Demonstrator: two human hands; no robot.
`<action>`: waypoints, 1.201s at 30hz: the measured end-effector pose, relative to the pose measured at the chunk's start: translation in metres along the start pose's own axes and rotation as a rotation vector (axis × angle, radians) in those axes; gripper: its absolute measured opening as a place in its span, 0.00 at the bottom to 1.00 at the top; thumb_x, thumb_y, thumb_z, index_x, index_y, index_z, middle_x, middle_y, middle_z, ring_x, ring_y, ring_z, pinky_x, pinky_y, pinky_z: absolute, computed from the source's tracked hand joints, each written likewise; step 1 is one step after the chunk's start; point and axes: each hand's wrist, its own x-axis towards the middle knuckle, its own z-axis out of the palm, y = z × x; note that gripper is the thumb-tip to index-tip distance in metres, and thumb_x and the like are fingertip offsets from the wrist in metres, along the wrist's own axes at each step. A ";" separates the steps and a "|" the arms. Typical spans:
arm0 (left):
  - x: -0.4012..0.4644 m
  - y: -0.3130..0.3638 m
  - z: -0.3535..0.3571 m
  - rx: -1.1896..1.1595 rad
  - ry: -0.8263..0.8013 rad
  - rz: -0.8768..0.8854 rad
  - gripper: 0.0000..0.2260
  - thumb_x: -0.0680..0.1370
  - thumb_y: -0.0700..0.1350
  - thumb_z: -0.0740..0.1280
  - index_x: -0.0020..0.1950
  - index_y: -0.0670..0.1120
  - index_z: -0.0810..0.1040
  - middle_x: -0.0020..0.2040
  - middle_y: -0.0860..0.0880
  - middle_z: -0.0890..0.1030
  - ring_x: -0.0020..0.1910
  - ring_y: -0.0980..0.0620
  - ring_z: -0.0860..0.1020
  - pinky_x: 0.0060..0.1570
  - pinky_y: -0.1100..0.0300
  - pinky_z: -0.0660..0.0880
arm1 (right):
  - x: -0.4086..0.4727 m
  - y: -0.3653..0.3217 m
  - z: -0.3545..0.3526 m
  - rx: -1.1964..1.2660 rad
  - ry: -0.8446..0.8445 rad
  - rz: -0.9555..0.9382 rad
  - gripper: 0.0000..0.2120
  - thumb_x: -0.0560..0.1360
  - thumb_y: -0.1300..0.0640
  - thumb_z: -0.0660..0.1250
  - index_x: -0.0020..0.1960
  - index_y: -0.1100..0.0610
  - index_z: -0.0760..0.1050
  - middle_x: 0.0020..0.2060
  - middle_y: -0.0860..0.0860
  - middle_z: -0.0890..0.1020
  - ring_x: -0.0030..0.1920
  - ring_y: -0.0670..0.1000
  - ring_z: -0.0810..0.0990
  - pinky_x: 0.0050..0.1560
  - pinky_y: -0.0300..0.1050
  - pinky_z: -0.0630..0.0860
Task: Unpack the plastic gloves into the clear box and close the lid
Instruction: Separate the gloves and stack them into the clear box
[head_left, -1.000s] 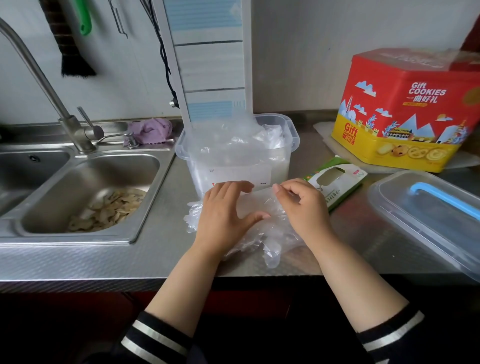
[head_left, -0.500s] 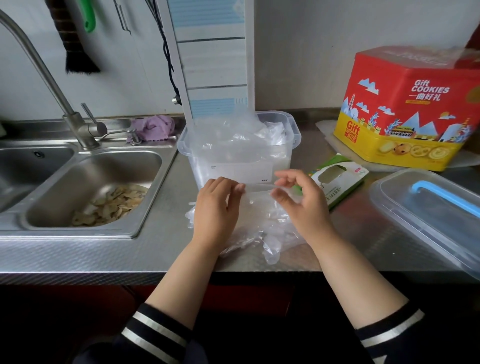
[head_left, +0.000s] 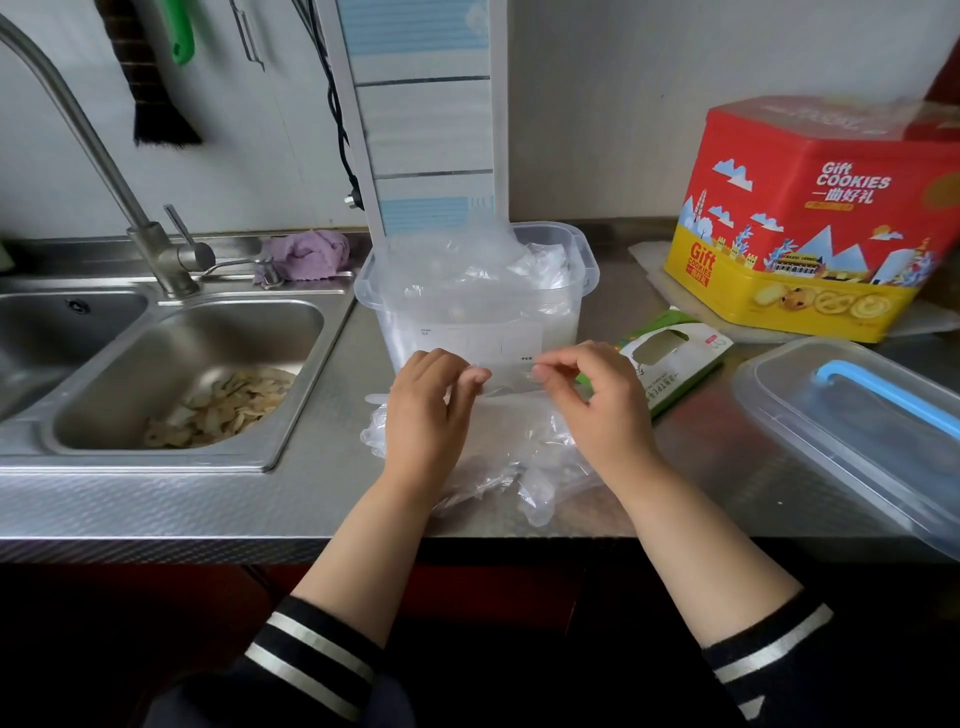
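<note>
- The thin film pinched between the two hands is nearly see-through; its edges are hard to trace against the clear box (head_left: 475, 306) behind it.
- The lid (head_left: 852, 431) with a blue handle is cut off at the right frame edge; it lies on the desk (head_left: 291, 499), apart from the box.
- The left hand (head_left: 428, 410) is closed on the top edge of a plastic glove, thumb against fingertips.
- The right hand (head_left: 597, 400) pinches the same edge, fingers curled.
- A loose pile of plastic gloves (head_left: 519, 457) lies on the desk under both hands, just in front of the box.
- The clear box stands open; crumpled gloves are seen inside, rising above its rim.
- A green glove packet (head_left: 675, 364) lies just right of the box; contents cannot be told.
- The sink (head_left: 171, 457) basin holds pale peelings (head_left: 218, 410).
- A red cookie tin (head_left: 810, 218) stands at the back right, lid on.
</note>
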 end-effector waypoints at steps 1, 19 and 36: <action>0.000 0.001 0.000 -0.020 0.001 -0.029 0.18 0.78 0.53 0.62 0.35 0.42 0.75 0.34 0.50 0.77 0.39 0.50 0.72 0.41 0.56 0.69 | 0.002 0.000 -0.001 -0.011 0.004 0.006 0.09 0.74 0.54 0.68 0.46 0.60 0.81 0.40 0.41 0.77 0.39 0.48 0.76 0.44 0.47 0.75; 0.078 0.035 -0.030 -0.041 -0.198 -0.242 0.11 0.73 0.56 0.71 0.47 0.53 0.74 0.38 0.56 0.82 0.35 0.58 0.81 0.42 0.51 0.79 | 0.091 -0.038 -0.024 0.090 -0.260 0.376 0.04 0.76 0.57 0.69 0.46 0.58 0.81 0.36 0.40 0.80 0.36 0.30 0.76 0.38 0.23 0.69; 0.122 0.011 -0.051 -0.145 -0.108 -0.348 0.08 0.78 0.42 0.67 0.53 0.49 0.71 0.39 0.50 0.82 0.35 0.52 0.78 0.41 0.55 0.74 | 0.172 -0.027 -0.014 -0.088 -0.328 0.352 0.07 0.79 0.53 0.63 0.46 0.53 0.78 0.32 0.44 0.79 0.31 0.40 0.75 0.37 0.39 0.70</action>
